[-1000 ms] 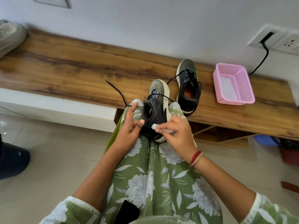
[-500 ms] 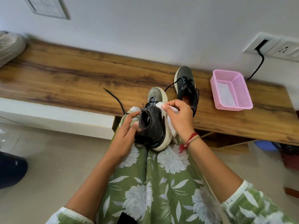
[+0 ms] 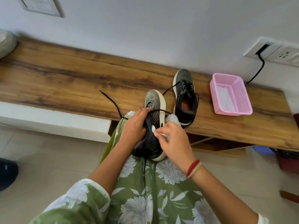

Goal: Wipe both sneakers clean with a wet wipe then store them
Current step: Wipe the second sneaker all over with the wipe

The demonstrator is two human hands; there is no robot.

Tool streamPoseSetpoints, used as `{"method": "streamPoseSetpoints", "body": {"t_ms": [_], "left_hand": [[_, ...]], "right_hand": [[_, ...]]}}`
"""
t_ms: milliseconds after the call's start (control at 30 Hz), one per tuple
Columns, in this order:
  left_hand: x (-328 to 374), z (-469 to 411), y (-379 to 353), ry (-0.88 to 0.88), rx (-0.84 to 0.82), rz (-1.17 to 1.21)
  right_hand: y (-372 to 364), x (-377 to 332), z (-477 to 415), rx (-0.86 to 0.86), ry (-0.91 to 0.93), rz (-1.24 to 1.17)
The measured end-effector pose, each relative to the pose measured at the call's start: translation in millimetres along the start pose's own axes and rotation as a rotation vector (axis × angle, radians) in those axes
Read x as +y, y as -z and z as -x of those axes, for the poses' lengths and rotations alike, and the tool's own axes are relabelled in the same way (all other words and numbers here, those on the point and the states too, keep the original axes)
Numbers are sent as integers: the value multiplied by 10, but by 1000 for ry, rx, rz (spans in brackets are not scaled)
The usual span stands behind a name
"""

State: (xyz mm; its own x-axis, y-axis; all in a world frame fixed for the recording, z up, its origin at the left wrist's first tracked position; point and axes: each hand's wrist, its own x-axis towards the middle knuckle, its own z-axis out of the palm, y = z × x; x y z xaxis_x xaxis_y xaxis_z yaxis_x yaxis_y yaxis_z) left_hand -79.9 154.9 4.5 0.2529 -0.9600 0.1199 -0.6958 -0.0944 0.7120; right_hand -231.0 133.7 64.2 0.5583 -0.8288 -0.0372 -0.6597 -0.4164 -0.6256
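A dark grey sneaker (image 3: 154, 101) with a white sole lies on my lap, toe pointing away toward the bench. My left hand (image 3: 134, 126) grips its upper from the left side, fingers over the laces. My right hand (image 3: 174, 143) pinches a crumpled white wet wipe (image 3: 159, 134) against the sneaker's right side near the collar. The second sneaker (image 3: 186, 96), same colour, stands upright on the wooden bench (image 3: 64, 78), laces loose, just right of the held one.
A pink plastic basket (image 3: 233, 96) holding a white sheet sits on the bench to the right. A black cable (image 3: 257, 70) runs from a wall socket behind it. Open shelf space lies under the bench. A light shoe (image 3: 6, 42) rests at far left.
My right hand with the wipe has come back from the toe end to the heel side. My left hand has shifted forward over the laces.
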Motion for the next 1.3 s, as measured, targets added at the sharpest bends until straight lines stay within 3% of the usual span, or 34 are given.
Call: {"method": "streamPoseSetpoints", "body": {"t_ms": [133, 400, 567, 733, 833, 933, 1300], "left_hand": [[-8, -9, -36, 2, 32, -63], [-49, 5, -23, -2, 17, -18], [1, -6, 12, 21, 12, 54], [5, -19, 30, 160, 62, 112], [25, -31, 33, 116, 30, 100], [67, -12, 40, 83, 27, 96], [17, -9, -2, 86, 84, 62]], "right_hand": [[141, 95, -361, 24, -85, -124], [-31, 89, -38, 54, 70, -178], [-81, 162, -307, 226, -42, -250], [-132, 111, -53, 126, 6, -312], [-111, 98, -339, 185, -16, -265], [-116, 55, -635, 111, -84, -182], [-63, -84, -498, 62, -106, -34]]}}
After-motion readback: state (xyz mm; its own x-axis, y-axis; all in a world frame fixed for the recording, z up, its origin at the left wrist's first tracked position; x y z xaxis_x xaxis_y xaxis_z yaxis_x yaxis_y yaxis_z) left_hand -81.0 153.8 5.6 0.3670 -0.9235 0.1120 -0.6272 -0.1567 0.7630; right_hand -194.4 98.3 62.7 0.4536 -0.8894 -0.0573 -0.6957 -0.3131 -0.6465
